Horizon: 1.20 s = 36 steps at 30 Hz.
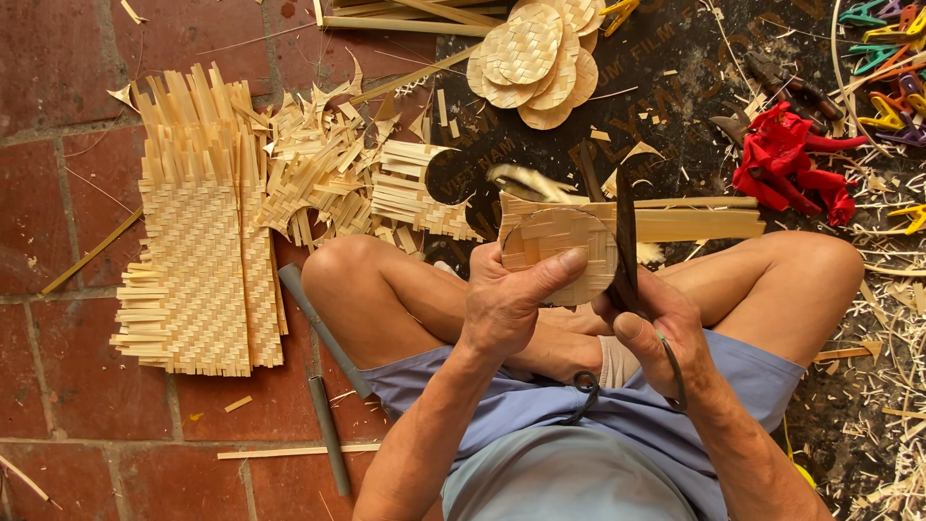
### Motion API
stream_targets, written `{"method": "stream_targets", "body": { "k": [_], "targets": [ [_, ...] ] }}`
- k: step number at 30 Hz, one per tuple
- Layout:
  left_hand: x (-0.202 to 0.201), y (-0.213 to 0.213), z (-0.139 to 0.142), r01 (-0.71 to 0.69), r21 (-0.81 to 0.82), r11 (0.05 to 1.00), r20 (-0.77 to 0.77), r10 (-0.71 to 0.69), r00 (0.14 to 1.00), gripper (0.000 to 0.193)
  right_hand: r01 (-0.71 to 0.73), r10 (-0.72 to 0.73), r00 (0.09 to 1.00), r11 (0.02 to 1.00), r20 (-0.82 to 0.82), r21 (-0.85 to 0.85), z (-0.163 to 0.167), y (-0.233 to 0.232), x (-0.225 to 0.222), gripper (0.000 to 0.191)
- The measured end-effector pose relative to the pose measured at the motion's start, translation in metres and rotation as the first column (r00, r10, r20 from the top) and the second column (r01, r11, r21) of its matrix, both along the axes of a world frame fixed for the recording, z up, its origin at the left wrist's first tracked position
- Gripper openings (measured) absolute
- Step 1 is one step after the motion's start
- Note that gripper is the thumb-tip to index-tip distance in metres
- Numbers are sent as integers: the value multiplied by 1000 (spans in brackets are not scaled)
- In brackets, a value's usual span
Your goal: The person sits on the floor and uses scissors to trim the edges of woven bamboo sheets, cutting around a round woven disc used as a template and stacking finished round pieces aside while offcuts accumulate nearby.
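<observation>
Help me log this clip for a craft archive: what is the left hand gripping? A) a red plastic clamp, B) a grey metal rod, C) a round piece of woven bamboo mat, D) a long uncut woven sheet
C: the left hand pinches a round woven mat piece, thumb across its face, while the right hand holds a dark blade at its edge.

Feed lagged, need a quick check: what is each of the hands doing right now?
Left hand: closed on the woven bamboo piece, thumb on its face.
Right hand: closed on dark shears, blades at the piece's right edge.
</observation>
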<state>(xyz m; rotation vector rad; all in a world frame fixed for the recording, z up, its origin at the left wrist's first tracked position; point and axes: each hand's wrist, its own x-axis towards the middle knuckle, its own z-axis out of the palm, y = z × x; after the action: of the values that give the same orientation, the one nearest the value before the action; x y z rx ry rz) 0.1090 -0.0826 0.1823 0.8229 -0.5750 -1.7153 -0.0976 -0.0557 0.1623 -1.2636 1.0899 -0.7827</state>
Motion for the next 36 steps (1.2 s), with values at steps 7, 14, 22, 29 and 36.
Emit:
{"method": "stream_targets", "body": {
  "k": [7, 14, 22, 29, 36],
  "targets": [
    [11, -3, 1, 128, -1, 992, 83, -127, 988, 28, -100, 101, 995, 991, 8, -86, 8, -5, -9, 92],
    [14, -4, 3, 185, 33, 982, 103, -188, 977, 28, -135, 134, 991, 989, -17, -60, 11, -7, -13, 78],
    [19, -5, -3, 234, 37, 971, 53, -236, 970, 28, -137, 139, 979, 990, -151, 24, 3, -5, -24, 69],
    [25, -5, -2, 316, 53, 947, 121, -320, 940, 29, -230, 227, 958, 973, -172, 3, 4, -12, -30, 95],
    [21, -5, 0, 274, 91, 957, -13, -274, 962, 33, -291, 262, 945, 947, -196, -138, 10, -18, -29, 109]
  ]
}}
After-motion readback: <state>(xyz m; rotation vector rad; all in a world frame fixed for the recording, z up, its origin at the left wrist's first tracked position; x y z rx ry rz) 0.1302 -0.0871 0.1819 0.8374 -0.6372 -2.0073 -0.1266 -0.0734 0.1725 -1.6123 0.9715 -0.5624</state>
